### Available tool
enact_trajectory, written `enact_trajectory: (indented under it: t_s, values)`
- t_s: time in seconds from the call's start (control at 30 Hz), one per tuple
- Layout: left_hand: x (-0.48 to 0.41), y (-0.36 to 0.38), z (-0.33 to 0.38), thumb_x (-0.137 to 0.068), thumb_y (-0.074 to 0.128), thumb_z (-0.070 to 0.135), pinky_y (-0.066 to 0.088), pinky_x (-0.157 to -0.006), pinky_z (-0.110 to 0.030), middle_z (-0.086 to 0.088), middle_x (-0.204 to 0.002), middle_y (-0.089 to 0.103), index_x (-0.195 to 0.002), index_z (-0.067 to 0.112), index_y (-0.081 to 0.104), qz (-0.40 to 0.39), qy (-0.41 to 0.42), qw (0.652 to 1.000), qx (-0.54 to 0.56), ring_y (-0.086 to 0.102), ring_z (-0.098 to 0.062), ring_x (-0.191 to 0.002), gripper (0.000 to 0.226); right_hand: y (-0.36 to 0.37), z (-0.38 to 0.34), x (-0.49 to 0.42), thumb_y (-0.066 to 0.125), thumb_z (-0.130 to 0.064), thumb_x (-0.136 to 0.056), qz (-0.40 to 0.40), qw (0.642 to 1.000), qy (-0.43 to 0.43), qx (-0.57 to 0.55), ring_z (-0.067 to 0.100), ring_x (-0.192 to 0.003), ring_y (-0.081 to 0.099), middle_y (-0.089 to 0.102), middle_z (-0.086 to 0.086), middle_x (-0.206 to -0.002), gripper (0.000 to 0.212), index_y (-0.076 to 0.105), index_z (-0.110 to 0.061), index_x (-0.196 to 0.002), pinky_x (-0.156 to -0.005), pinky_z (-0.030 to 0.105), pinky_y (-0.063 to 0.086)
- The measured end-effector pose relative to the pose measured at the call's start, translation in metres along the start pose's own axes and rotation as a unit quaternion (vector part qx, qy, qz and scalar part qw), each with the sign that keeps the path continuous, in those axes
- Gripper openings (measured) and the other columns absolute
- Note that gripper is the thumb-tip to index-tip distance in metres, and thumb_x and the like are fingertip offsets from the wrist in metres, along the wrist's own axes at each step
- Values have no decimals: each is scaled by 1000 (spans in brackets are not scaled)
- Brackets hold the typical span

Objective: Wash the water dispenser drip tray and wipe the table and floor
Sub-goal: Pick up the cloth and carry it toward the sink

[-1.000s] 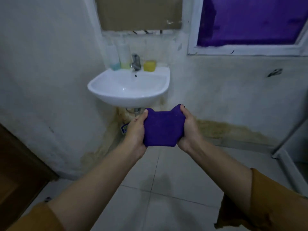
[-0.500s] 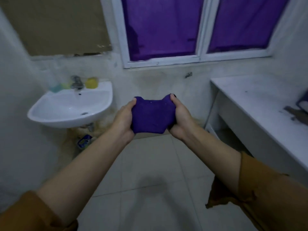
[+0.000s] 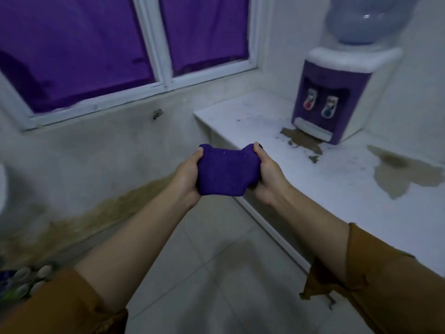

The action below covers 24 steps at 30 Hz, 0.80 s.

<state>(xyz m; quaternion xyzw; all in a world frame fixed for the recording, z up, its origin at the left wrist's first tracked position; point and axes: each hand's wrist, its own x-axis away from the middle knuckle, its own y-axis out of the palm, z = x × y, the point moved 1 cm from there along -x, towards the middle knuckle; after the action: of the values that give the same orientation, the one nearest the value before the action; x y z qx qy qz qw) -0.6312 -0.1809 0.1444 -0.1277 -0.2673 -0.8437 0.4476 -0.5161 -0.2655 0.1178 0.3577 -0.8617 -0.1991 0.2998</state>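
The white surface (image 3: 337,184) runs along my right and carries two brown stains (image 3: 404,174), one just in front of the drip tray (image 3: 313,130) and one further right. One water dispenser (image 3: 337,92) stands at the far end, with two taps and one bottle (image 3: 361,18) on top; the drip tray sits at its base. A window (image 3: 96,44) with two purple panes faces me, above the pale tiled floor (image 3: 216,273). My left hand (image 3: 186,179) and right hand (image 3: 268,179) each grip one side of a single purple cloth (image 3: 222,173), beside the surface's edge.

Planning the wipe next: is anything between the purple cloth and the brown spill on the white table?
Nothing visible. The left hand and right hand hold the purple cloth aloft beside the white table; the brown spill before the purple-and-white water dispenser lies uncovered.
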Motion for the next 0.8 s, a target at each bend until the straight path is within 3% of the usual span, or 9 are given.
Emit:
enact_trajectory:
  t_s: [0.07,0.17,0.4,0.63,0.8]
  values:
    - [-26,40,-9,-98,46,35,55,-44,-23,0,-79,70,-87,17,64,-25,-19,999,-4,69,-10,-55,27,-31,-30,-16,49,-45,-94,27,1000,-13,2,18,-83,70,74,4,-93,36,64,-13,-98,-68,31,55]
    - [-64,97,-26,-97,46,36,54,-43,-23,1,-81,69,-92,17,63,-56,-43,997,-30,70,-10,-67,25,-81,-71,-33,49,-43,-94,63,998,-29,11,19,-86,70,72,5,-99,35,62,-13,-105,-67,32,55]
    - [-130,212,-66,-98,46,32,53,-65,-31,-2,-103,68,-114,16,59,-128,-79,982,-117,65,-19,-87,26,-187,-141,-66,49,-36,-96,147,987,-59,21,18,-88,67,69,4,-109,39,55,-13,-126,-64,32,56]
    - [-209,308,-91,-98,45,27,51,-62,-29,-5,-117,65,-119,15,58,-208,-95,951,-209,64,-16,-85,27,-265,-183,-104,47,-32,-97,231,971,-53,24,19,-88,65,66,4,-116,32,53,-16,-124,-59,32,54]
    - [-276,350,-110,-99,43,22,50,-63,-31,-4,-122,62,-122,18,55,-253,-147,917,-271,61,-16,-86,26,-305,-202,-140,50,-29,-97,314,947,-31,53,18,-90,62,64,-2,-104,27,52,-19,-122,-61,33,53]
